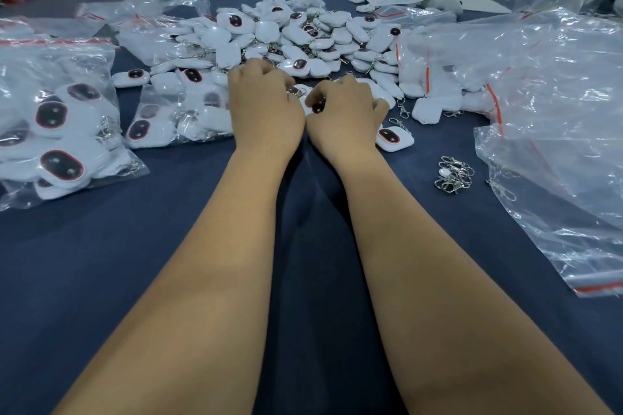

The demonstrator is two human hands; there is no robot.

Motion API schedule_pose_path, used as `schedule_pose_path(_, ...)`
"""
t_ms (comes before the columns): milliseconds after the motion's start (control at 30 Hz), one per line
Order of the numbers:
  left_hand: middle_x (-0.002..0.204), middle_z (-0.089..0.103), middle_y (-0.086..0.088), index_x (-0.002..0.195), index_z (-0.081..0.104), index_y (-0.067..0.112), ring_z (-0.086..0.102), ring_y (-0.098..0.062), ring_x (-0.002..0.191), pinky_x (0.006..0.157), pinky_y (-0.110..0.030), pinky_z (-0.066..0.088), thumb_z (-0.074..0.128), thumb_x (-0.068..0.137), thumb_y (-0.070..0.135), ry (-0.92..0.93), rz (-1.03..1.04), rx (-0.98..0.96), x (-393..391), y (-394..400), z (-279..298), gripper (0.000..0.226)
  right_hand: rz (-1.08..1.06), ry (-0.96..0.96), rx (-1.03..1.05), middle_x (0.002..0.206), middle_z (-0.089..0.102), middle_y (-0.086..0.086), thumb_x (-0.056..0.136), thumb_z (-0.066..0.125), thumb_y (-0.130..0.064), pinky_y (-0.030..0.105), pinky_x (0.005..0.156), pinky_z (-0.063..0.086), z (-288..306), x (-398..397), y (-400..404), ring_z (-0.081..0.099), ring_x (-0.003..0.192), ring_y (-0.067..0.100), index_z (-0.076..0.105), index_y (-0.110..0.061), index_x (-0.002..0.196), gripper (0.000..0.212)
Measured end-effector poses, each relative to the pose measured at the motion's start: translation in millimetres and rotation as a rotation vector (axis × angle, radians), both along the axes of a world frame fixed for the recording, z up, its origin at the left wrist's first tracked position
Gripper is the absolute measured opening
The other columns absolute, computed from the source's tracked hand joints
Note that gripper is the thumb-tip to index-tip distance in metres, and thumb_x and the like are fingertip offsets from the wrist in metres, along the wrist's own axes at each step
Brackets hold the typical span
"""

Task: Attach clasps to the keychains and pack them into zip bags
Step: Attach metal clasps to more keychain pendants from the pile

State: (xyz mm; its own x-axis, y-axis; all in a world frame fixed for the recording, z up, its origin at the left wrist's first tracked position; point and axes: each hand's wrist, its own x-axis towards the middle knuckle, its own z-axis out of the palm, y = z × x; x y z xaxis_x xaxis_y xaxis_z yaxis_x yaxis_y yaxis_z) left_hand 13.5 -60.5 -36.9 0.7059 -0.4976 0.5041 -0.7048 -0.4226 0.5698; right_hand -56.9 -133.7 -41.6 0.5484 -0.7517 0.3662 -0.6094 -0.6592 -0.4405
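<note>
White plush keychain (317,104) sits pinched between curled fingers of the left hand (264,108) and right hand (344,111), beside the pile (286,34) on the worktop (168,246).

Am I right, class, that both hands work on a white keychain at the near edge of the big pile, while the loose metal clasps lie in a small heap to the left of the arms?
Not quite. The head view shows the loose metal clasps heaped to the right of the arms, not the left. The rest stands: the left hand and right hand work on a white keychain at the near edge of the big pile.
</note>
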Motion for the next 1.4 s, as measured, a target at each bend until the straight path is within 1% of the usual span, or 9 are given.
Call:
schedule_pose_path(133,0.118,0.061,-0.009,0.104,0.072,0.006,0.051,-0.024,0.115,0.087,-0.019,0.035,0.038,0.073,-0.014,-0.018,-0.218,-0.18,-11,-2,5,0.05,-0.004,-0.03,-0.008,0.105,0.062,-0.007,0.085,0.051,-0.019,0.039,0.096,0.024,-1,1,-1,0.045,0.117,0.02,0.058,-0.032,0.096,0.018)
schedule_pose_path(333,0.117,0.055,0.004,0.134,0.055,0.017,0.051,-0.006,0.1,0.076,-0.004,0.039,0.037,0.087,-0.007,0.38,-0.342,-0.141,-11,-5,-2,0.056,0.131,-0.465,0.243,0.112,0.052,0.005,0.081,0.059,-0.001,0.013,0.073,0.039,1,-2,-2,0.048,0.084,0.004,0.054,-0.018,0.112,0.036)
schedule_pose_path(500,0.106,0.06,0.003,0.128,0.056,0.023,0.058,-0.016,0.092,0.09,-0.035,0.051,0.052,0.095,0.015,0.467,-0.288,-0.206,-5,-6,-2,0.034,0.164,-0.781,0.441,0.114,0.056,0.0,0.081,0.062,0.002,0.012,0.071,0.048,6,-2,2,0.061,0.093,0.009,0.051,-0.022,0.124,0.05)
schedule_pose_path(600,0.103,0.061,0.001,0.127,0.058,0.023,0.058,-0.016,0.087,0.082,-0.031,0.05,0.058,0.09,0.018,0.524,-0.294,-0.204,-2,-5,-2,0.038,0.151,-0.903,0.591,0.114,0.059,0.002,0.084,0.066,0.002,0.009,0.064,0.049,9,-1,0,0.064,0.097,0.009,0.052,-0.018,0.124,0.046)
schedule_pose_path(767,0.095,0.069,0.001,0.102,0.062,0.024,0.067,-0.016,0.083,0.077,-0.031,0.053,0.063,0.084,0.022,0.601,-0.283,-0.222,-3,-3,0,0.018,0.172,-0.886,0.64,0.103,0.067,0.001,0.089,0.055,0.004,0.005,0.068,0.046,8,2,-1,0.064,0.094,0.007,0.064,-0.008,0.108,0.024)
schedule_pose_path(867,0.091,0.071,0.0,0.089,0.055,0.026,0.069,-0.022,0.089,0.087,-0.043,0.055,0.067,0.081,0.02,0.612,-0.271,-0.22,-1,-3,-1,0.015,0.204,-0.874,0.779,0.108,0.068,0.006,0.088,0.053,0.005,0.025,0.086,0.054,8,5,-3,0.065,0.1,0.018,0.065,-0.011,0.105,0.026)
schedule_pose_path(1067,0.103,0.07,-0.003,0.118,0.055,0.033,0.066,-0.017,0.082,0.075,-0.035,0.055,0.063,0.084,0.006,0.64,-0.352,-0.242,1,0,-1,0.044,0.264,-0.816,0.943,0.102,0.07,0.016,0.089,0.053,0.003,0.025,0.064,0.052,7,6,-1,0.064,0.079,0.02,0.065,-0.005,0.11,0.026)
schedule_pose_path(1233,0.118,0.066,-0.007,0.125,0.06,0.023,0.066,-0.023,0.103,0.081,-0.032,0.054,0.058,0.086,0.001,0.636,-0.367,-0.242,1,0,0,0.045,0.271,-0.752,0.89,0.105,0.071,0.019,0.089,0.051,0.003,0.039,0.085,0.055,4,7,-2,0.068,0.095,0.031,0.067,-0.008,0.105,0.026)
schedule_pose_path(1400,0.105,0.068,-0.01,0.114,0.058,0.027,0.062,-0.017,0.08,0.056,-0.023,0.046,0.054,0.086,0.0,0.686,-0.367,-0.245,1,0,1,0.039,0.286,-0.743,0.861,0.103,0.069,0.028,0.087,0.048,0.007,0.045,0.089,0.054,5,6,1,0.063,0.083,0.024,0.068,-0.013,0.094,0.029)
